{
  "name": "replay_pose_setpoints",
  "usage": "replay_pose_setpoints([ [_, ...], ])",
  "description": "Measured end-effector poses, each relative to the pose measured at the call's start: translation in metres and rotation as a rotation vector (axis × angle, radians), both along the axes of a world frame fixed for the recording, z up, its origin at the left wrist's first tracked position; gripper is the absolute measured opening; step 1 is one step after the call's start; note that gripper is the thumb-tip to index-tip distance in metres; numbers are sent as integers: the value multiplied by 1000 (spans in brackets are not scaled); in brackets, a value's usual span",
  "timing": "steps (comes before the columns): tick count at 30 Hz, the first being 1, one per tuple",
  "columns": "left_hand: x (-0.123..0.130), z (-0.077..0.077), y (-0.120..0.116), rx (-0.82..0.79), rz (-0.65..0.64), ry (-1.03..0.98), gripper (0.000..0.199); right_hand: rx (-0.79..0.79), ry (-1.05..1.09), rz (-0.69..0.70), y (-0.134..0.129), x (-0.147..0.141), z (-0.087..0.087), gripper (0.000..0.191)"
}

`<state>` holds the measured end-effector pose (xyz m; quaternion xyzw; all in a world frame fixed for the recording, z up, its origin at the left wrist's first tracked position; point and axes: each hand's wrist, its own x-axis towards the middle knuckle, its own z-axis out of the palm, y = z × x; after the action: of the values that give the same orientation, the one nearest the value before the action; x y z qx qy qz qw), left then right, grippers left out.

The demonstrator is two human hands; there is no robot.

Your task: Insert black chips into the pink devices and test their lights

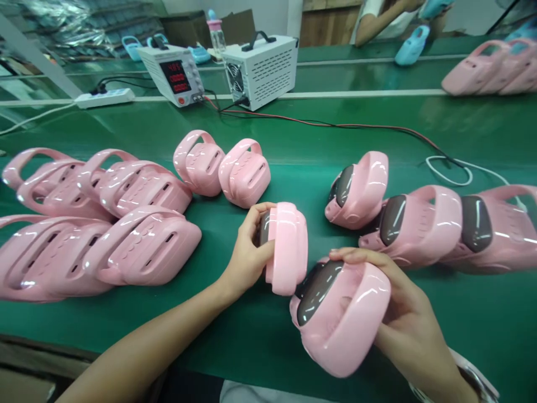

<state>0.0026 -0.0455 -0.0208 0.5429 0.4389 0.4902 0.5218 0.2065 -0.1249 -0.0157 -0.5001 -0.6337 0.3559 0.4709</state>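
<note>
My left hand (247,252) is closed around a pink handled device (289,249), its carrying handle facing me and a dark panel on its left side. In my right hand (406,313) is another pink handled device (344,330), tilted, with a glossy dark window (321,288) facing up and left. The two held units are close together over the green bench, and I cannot tell whether they touch. Just beyond my right hand stands a similar pink unit (419,229) with a dark window.
Several pink units (146,252) stand in rows at left, and two (245,173) stand mid-bench. More (356,190) line the right. Behind are a power supply (176,75), a vented metal box (262,70), a power strip (104,98) and cables (335,125). A person's arm (380,25) shows across.
</note>
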Motion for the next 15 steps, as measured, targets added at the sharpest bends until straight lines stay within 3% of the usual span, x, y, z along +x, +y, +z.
replay_pose_setpoints([
  [5, 1, 7, -10, 85, -63, 71, 50, 35, -33, 2, -1, 3, 1, 34],
  [15, 0, 6, -11, 79, -80, 39, 54, -8, -25, -24, -3, 2, 3, 34],
])
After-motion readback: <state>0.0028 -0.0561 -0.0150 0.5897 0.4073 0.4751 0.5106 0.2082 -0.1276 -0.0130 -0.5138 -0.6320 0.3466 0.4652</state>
